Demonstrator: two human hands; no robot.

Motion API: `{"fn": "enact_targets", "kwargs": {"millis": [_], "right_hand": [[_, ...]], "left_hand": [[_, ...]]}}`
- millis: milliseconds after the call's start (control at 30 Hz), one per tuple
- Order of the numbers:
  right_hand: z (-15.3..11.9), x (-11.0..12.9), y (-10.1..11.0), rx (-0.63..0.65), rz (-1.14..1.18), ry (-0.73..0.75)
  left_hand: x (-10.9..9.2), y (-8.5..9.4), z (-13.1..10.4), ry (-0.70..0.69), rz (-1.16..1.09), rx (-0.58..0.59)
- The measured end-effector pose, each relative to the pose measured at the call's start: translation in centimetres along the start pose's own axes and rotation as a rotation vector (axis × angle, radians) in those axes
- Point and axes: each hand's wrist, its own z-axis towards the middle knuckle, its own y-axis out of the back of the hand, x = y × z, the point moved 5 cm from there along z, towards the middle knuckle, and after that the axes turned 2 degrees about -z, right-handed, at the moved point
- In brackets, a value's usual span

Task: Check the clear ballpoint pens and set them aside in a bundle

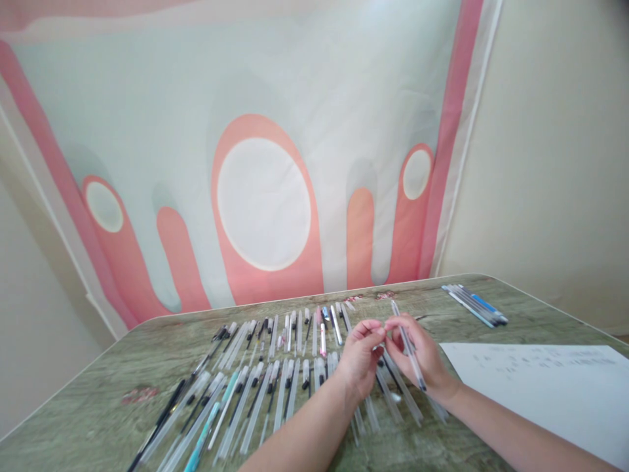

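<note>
- Across the green-grey table (88,406), I see two long rows of clear barrels (256,410), dark refills and caps, many lying apart, so I judge that plenty remains unassembled.
- Beside the right forearm, I have a sheet of paper (545,393) with faint marks; I can't read them.
- My right hand (426,354) grasps a clear pen (407,344), held slanting above the rows.
- My left hand (358,360) meets it with pinched fingertips; I can't tell whether anything small is between them.
- Beyond the paper, a small group of pens (474,305) lies together, seemingly complete.
</note>
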Motion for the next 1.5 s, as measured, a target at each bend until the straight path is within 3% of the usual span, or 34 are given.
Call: {"fn": "enact_targets", "kwargs": {"millis": [200, 367, 667, 867, 1233, 1500], "right_hand": [[0.1, -0.6, -0.1, 0.013, 0.075, -0.128], [0.4, -1.2, -0.4, 0.054, 0.178, -0.227], [0.5, -1.5, -0.6, 0.105, 0.235, -0.269], [0.5, -1.4, -0.6, 0.115, 0.217, -0.260], [0.3, -1.3, -0.3, 0.111, 0.242, -0.279], [0.3, -0.9, -0.2, 0.083, 0.192, -0.244]], "left_hand": [[-0.2, 0.9, 0.3, -0.070, 0.156, -0.069], [-1.4, 1.0, 0.5, -0.183, 0.293, -0.040], [-2.4, 1.1, 1.0, -0.183, 0.476, -0.023], [-2.5, 1.2, 0.9, -0.186, 0.442, -0.058], [-2.0, 0.1, 0.2, -0.083, 0.399, 0.013], [-1.1, 1.5, 0.9, -0.009, 0.277, -0.065]]}}
